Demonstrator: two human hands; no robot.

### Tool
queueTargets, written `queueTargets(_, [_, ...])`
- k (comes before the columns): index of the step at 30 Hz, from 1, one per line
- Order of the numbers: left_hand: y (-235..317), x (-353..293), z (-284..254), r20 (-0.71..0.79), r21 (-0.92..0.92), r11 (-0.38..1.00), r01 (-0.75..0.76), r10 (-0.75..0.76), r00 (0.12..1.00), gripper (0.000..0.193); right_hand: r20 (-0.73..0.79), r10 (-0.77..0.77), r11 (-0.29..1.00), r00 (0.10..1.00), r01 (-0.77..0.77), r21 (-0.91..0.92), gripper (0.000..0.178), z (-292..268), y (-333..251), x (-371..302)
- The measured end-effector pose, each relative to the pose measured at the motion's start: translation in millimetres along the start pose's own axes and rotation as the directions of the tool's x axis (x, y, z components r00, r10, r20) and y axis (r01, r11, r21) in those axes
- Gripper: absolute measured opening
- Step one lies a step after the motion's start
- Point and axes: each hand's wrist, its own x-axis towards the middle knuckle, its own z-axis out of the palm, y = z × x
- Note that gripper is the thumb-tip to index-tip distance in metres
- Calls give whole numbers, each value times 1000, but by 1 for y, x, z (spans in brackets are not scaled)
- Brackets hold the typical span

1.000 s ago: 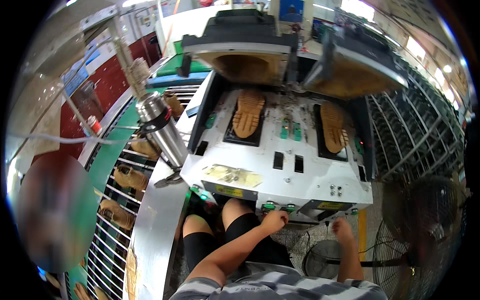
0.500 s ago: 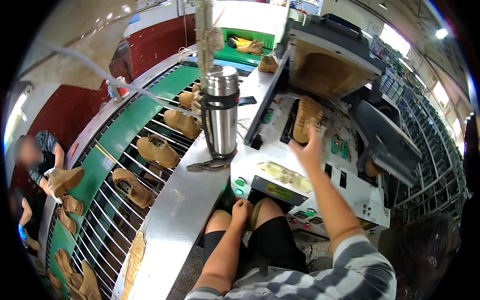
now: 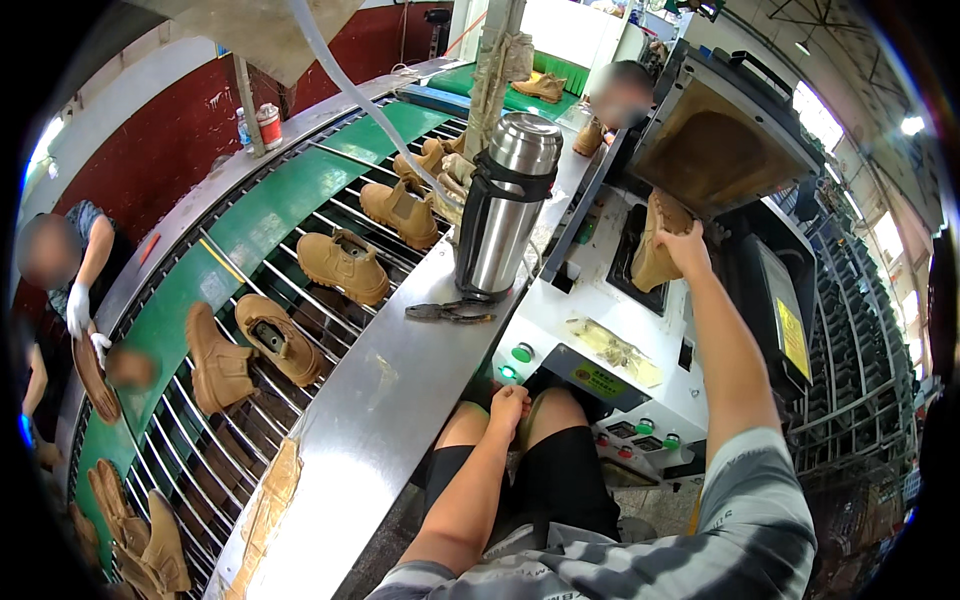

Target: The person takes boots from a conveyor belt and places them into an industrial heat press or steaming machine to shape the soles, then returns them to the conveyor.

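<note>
My right hand (image 3: 686,246) is stretched out to the white press machine (image 3: 600,300) and grips a tan boot (image 3: 655,250) standing sole-up in its left bay. Above it hangs the tan padded press head (image 3: 715,155). My left hand (image 3: 508,405) rests loosely curled on my knee, just under the machine's front panel with its green buttons (image 3: 521,353). It holds nothing.
A steel flask (image 3: 503,205) and pliers (image 3: 450,313) stand on the steel shelf (image 3: 370,420) to my left. Beyond it a green roller conveyor (image 3: 260,230) carries several tan boots (image 3: 343,265). Other people work at the far left (image 3: 75,270) and behind the machine.
My view has swung left toward the conveyor. My right hand left the front controls, reached up to the boot in the machine and now grips it. My left hand dropped to my knee.
</note>
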Motion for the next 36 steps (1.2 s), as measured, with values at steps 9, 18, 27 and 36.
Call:
queueTargets(9, [13,-22,6,262,-62,994,-91,105,959,14,-257,-200,761,945,315,567,83,13,114,-142])
queueTargets(18, [122,-135,-16,393,-463,726,-509,683,616,87,296,-672,505,679,128,853,60,19,7,-311])
queueTargets(27, [101,-271,-201,-190,-729,296,-618,779,597,95,220,-953,285,209,372,883,44,71,-75,-442])
queueTargets(36, [204,-306,-419,-795,361,428,-828,605,-34,45,587,-688,703,427,193,684,26,138,38,-410])
